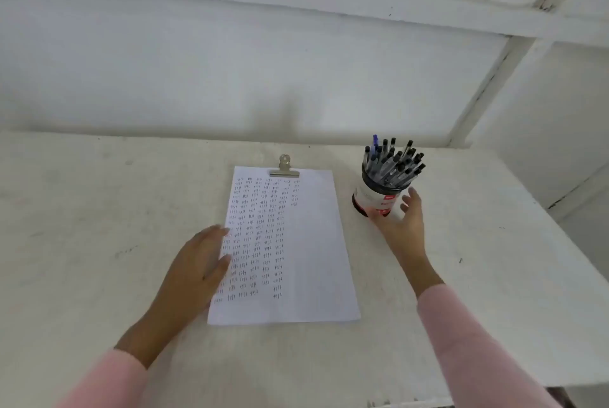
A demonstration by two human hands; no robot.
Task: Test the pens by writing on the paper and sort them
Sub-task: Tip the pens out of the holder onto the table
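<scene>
A white sheet of paper (309, 243) lies in the middle of the table, held at its top by a metal clip (284, 168). Rows of small pen marks fill its left two thirds. To its right stands a round white-and-red cup (372, 198) packed with several black-capped and a few blue pens (393, 162). My right hand (403, 226) is at the cup's lower right side, fingers spread and touching or nearly touching it. My left hand (197, 269) rests flat on the paper's left edge, holding nothing.
The table (99, 243) is off-white and scuffed, set against a white wall (230, 78). Its right edge runs diagonally past the cup, and its front edge lies near my right sleeve. Both of my sleeves are pink.
</scene>
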